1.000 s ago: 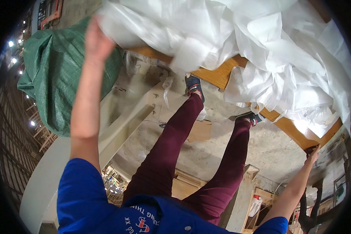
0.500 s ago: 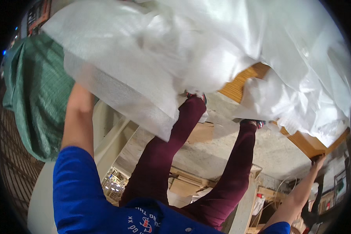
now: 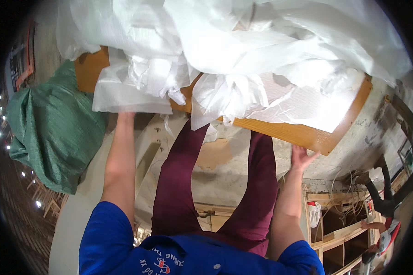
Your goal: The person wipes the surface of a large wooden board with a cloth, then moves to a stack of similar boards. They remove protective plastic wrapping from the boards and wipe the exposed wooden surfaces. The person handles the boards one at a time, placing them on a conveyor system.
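Note:
A brown wooden panel (image 3: 280,128) lies in front of me, largely covered by crumpled white foam wrapping (image 3: 225,41). My right hand (image 3: 302,157) is at its near edge by the right corner. The fingers go beneath the board and the thumb sticks out sideways. On the other side, my left hand (image 3: 126,114) reaches under a hanging flap of foam, which hides its fingers. More brown wood (image 3: 92,68) shows through the wrapping at the far left, above that hand.
A bulging green woven sack (image 3: 55,133) stands to the left. Wooden frames with compartments (image 3: 344,238) are at the lower right, with a person (image 3: 385,229) beyond them. A flat brown piece (image 3: 213,153) lies on the concrete floor (image 3: 236,183) between my legs.
My right hand, with the panel's corner, has come inward from the far right. The foam has drawn back from my left arm, baring more wood. My view has shifted, showing another person.

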`<state>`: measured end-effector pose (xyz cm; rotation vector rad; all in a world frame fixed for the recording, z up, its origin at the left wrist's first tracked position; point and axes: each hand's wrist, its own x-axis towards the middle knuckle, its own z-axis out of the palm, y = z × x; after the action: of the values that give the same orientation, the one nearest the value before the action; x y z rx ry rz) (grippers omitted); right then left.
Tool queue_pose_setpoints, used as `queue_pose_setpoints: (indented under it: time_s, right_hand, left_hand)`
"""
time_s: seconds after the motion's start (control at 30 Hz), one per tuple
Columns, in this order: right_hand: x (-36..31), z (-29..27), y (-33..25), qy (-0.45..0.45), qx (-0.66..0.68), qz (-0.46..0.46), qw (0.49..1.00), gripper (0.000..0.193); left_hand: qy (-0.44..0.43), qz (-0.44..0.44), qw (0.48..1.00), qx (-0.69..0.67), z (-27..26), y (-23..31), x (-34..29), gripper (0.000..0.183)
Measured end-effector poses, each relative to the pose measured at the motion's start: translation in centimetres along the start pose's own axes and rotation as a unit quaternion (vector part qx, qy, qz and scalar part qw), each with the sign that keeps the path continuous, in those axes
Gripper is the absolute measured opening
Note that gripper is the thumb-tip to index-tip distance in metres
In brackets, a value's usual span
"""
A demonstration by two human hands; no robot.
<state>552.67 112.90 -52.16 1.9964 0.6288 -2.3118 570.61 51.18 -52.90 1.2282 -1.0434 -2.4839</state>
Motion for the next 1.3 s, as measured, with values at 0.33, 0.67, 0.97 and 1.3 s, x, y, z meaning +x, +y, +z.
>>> queue_pose_setpoints:
  time_s: [0.33, 0.67, 0.97, 1.3]
  right_hand:
    - [-13.5, 2.6, -10.3, -0.129, -0.184, -0.160, 0.961, 0.028]
    - [-32.5, 19.8, -15.3, -0.189, -0.749, -0.530, 0.351, 0.022]
    - [-32.8, 37.2, 1.0, -0.477, -0.867, -0.130, 0.062, 0.018]
    - [-30.1, 36.1, 3.7, -0.493, -0.833, -0.108, -0.226, 0.015]
  left_hand:
    - [0.307, 0.010, 0.942, 0.131, 12.7, 5.8, -10.3, 0.038]
    - [0.343, 0.280, 0.892, -0.089, 32.1, 13.6, -9.6, 0.056]
    - [0.364, 0.278, 0.889, 0.025, 34.8, 15.9, -4.0, 0.075]
    - [0.365, 0.273, 0.890, 0.022, 36.3, 14.3, -7.6, 0.066]
